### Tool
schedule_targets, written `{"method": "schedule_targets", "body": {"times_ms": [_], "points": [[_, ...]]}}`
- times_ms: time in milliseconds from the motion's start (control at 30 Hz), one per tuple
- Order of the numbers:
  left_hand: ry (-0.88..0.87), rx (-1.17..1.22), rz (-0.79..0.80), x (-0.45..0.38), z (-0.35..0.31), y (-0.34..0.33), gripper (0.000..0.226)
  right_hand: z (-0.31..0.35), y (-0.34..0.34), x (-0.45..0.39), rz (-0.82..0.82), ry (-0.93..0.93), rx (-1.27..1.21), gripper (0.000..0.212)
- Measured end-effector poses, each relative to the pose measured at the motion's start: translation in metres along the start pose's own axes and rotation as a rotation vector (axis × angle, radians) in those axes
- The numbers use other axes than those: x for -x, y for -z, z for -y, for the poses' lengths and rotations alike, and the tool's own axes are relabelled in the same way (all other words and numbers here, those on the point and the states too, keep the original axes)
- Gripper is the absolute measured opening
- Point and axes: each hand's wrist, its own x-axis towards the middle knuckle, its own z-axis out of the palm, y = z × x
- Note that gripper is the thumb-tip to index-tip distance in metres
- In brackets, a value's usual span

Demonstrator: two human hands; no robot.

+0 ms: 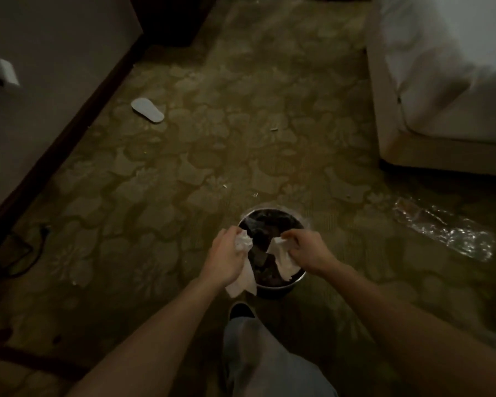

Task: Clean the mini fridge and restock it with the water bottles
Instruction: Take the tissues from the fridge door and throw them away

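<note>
Bare forearms, no sleeves in view, no watch or rings visible. Loose light blue-grey trouser leg (258, 356). Dark shoe (241, 310) with a rounded toe below it.

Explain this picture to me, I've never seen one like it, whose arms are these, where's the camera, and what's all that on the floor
There is no machine here. The camera is worn on a person's head and looks down, so the two bare arms are the wearer's own.

The left hand holds a crumpled white tissue, and the right hand holds another white tissue. Both are above a small round waste bin with dark contents, standing on a patterned carpet.

Also on the carpet: a white slipper near the left wall, and crinkled clear plastic on the right. A bed with white sheets fills the upper right. Below are the person's leg and dark shoe. No fridge or water bottle is clearly in view.
</note>
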Motion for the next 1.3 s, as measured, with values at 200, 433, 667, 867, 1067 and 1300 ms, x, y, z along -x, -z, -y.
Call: {"method": "schedule_targets", "body": {"times_ms": [200, 433, 667, 867, 1067, 1300], "points": [[0.064, -0.049, 0.037, -0.035, 0.025, -0.029, 0.042, -0.023, -0.034, -0.033, 0.084, -0.059, 0.035, 0.045], [0.169, 0.127, 0.208, -0.066, 0.023, -0.048, 0.066, -0.038, -0.050, -0.042, 0.072, -0.080, 0.050, 0.038], [0.192, 0.189, 0.209, -0.078, 0.018, -0.053, 0.079, -0.034, -0.042, -0.036, 0.054, -0.030, 0.062, 0.035], [0.151, 0.145, 0.234, -0.067, 0.016, -0.049, 0.072, -0.026, -0.030, -0.032, 0.025, -0.015, 0.083, 0.033], [0.068, -0.120, 0.213, -0.036, 0.005, -0.019, 0.070, 0.006, -0.011, -0.013, 0.021, 0.059, 0.156, 0.033], [0.000, -0.485, 0.065, 0.040, -0.028, 0.045, 0.068, 0.071, 0.028, 0.041, -0.053, 0.209, 0.380, 0.049]]}}
